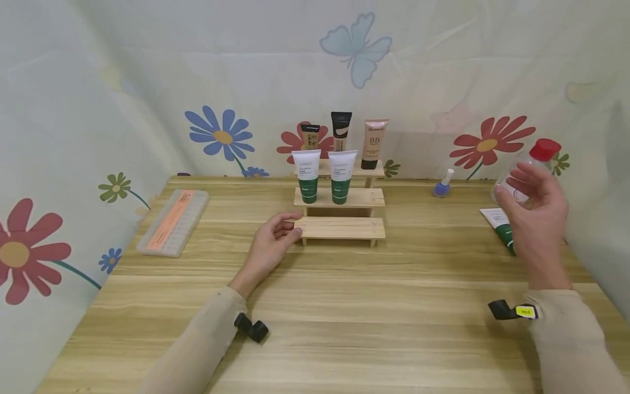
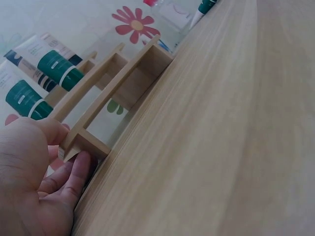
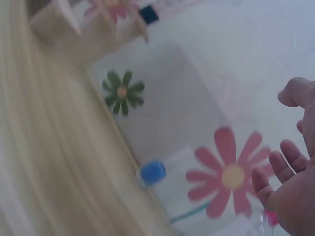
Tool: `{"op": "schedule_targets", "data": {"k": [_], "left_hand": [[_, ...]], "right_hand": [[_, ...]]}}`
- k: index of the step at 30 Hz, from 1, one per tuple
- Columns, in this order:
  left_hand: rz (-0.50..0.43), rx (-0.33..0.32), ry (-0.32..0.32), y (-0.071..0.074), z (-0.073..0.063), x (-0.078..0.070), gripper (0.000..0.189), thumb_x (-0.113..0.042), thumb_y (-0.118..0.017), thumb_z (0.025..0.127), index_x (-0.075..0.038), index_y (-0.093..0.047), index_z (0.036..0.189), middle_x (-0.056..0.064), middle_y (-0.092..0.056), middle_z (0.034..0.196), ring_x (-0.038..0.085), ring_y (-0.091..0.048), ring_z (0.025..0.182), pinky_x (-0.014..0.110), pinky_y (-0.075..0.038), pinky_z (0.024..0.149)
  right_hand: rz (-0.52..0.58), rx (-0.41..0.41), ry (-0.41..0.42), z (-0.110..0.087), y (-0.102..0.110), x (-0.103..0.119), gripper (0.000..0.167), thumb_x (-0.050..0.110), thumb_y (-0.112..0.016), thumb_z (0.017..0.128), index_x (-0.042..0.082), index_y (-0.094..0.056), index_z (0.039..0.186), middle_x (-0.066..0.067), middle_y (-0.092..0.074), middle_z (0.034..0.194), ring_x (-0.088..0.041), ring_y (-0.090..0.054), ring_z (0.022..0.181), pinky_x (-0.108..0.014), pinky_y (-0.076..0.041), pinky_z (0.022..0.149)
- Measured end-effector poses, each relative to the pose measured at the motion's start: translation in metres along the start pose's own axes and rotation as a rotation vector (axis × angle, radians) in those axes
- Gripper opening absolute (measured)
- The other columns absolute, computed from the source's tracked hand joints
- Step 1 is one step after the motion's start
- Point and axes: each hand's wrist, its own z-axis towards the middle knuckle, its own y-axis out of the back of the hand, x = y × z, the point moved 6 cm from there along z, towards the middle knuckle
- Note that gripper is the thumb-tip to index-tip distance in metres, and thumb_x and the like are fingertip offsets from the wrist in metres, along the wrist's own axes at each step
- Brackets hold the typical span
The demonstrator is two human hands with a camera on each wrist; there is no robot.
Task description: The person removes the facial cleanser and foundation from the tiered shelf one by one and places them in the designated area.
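My left hand (image 1: 268,243) grips the left end of the lowest step of a three-step wooden stand (image 1: 339,228); in the left wrist view the thumb lies on top and the fingers (image 2: 78,177) reach underneath. Two white-and-green tubes (image 1: 308,164) stand on the middle step. The top step bears a beige BB cream tube (image 1: 375,139) and two black-capped tubes (image 1: 340,125). On the right, my right hand (image 1: 538,210) is raised with loosely bent fingers, holding nothing. It partly hides a clear bottle with a red cap (image 1: 545,149) and a white-and-green tube (image 1: 498,221) lying on the table.
A small bottle of blue nail polish (image 1: 442,189) stands near the table's back edge, right of the stand. At the left lies a flat translucent case (image 1: 184,224) with an orange label. A flower-printed curtain (image 1: 275,71) hangs behind the wooden table (image 1: 344,312).
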Motion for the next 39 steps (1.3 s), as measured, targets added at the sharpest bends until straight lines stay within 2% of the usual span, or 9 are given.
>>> {"op": "schedule_targets", "data": {"k": [4,7,11,15,22,28,32,36,39], "left_hand": [[0.003,0.001,-0.002,0.0,0.0,0.0,0.033,-0.02,-0.075,0.109,-0.016,-0.073,0.142,0.011,-0.073,0.129,0.024,-0.068,0.12,0.04,-0.056,0.107],[0.002,0.002,-0.003,0.001,-0.001,0.0,0.034,-0.019,-0.075,0.109,-0.015,-0.073,0.142,0.011,-0.073,0.129,0.024,-0.067,0.12,0.036,-0.056,0.105],[0.0,0.003,-0.003,0.002,-0.001,0.0,0.034,-0.019,-0.075,0.109,-0.014,-0.072,0.142,0.011,-0.073,0.128,0.025,-0.067,0.12,0.032,-0.056,0.103],[0.0,0.002,-0.004,0.002,-0.001,0.0,0.033,-0.019,-0.075,0.109,-0.014,-0.073,0.142,0.011,-0.073,0.128,0.024,-0.068,0.119,0.033,-0.057,0.103],[-0.007,0.001,-0.009,0.002,-0.001,0.0,0.033,-0.018,-0.075,0.109,-0.014,-0.073,0.141,0.011,-0.073,0.128,0.025,-0.067,0.12,0.043,-0.056,0.108],[-0.003,0.003,-0.013,0.001,-0.001,-0.001,0.033,-0.018,-0.075,0.109,-0.014,-0.073,0.141,0.011,-0.073,0.129,0.024,-0.067,0.12,0.043,-0.056,0.108],[-0.002,0.002,-0.008,0.001,-0.002,-0.001,0.032,-0.02,-0.076,0.109,-0.016,-0.073,0.141,0.011,-0.073,0.127,0.024,-0.068,0.119,0.039,-0.056,0.106],[-0.002,0.001,-0.002,0.001,-0.002,-0.002,0.031,-0.021,-0.076,0.109,-0.017,-0.073,0.14,0.011,-0.073,0.125,0.023,-0.068,0.119,0.04,-0.055,0.107],[-0.01,-0.001,-0.005,0.0,-0.002,-0.002,0.031,-0.021,-0.076,0.109,-0.018,-0.073,0.14,0.011,-0.073,0.125,0.024,-0.068,0.118,0.044,-0.055,0.108]], "right_hand": [[0.101,0.053,0.094,-0.001,-0.027,0.021,0.052,0.002,-0.08,0.1,0.013,-0.068,0.15,-0.001,-0.068,0.139,-0.019,-0.064,0.129,-0.012,-0.055,0.097],[0.132,0.101,0.122,-0.004,-0.048,0.034,0.052,0.002,-0.08,0.1,0.014,-0.068,0.149,-0.002,-0.069,0.137,-0.022,-0.064,0.129,-0.014,-0.057,0.096],[0.227,0.161,0.131,-0.009,-0.077,0.048,0.052,0.0,-0.081,0.099,0.012,-0.067,0.149,-0.008,-0.068,0.138,-0.026,-0.065,0.13,-0.017,-0.058,0.096],[0.283,0.218,0.145,-0.016,-0.108,0.058,0.054,0.0,-0.08,0.1,0.011,-0.065,0.151,-0.011,-0.067,0.139,-0.027,-0.067,0.13,-0.019,-0.059,0.097],[0.31,0.323,0.132,-0.029,-0.155,0.064,0.057,0.002,-0.08,0.101,0.017,-0.063,0.154,-0.007,-0.069,0.139,-0.029,-0.068,0.131,-0.023,-0.061,0.095],[0.335,0.382,0.09,-0.04,-0.188,0.065,0.06,0.005,-0.081,0.101,0.014,-0.061,0.157,-0.018,-0.066,0.146,-0.034,-0.067,0.134,-0.025,-0.06,0.099],[0.347,0.419,0.075,-0.046,-0.204,0.064,0.063,0.005,-0.082,0.101,0.009,-0.058,0.158,-0.021,-0.065,0.147,-0.038,-0.067,0.133,-0.027,-0.061,0.099],[0.37,0.439,0.065,-0.05,-0.215,0.063,0.063,0.003,-0.083,0.099,0.006,-0.058,0.157,-0.024,-0.065,0.144,-0.043,-0.065,0.133,-0.028,-0.062,0.098],[0.362,0.443,0.059,-0.051,-0.22,0.06,0.063,0.003,-0.083,0.099,0.007,-0.059,0.156,-0.023,-0.065,0.142,-0.041,-0.066,0.132,-0.029,-0.062,0.098]]}}
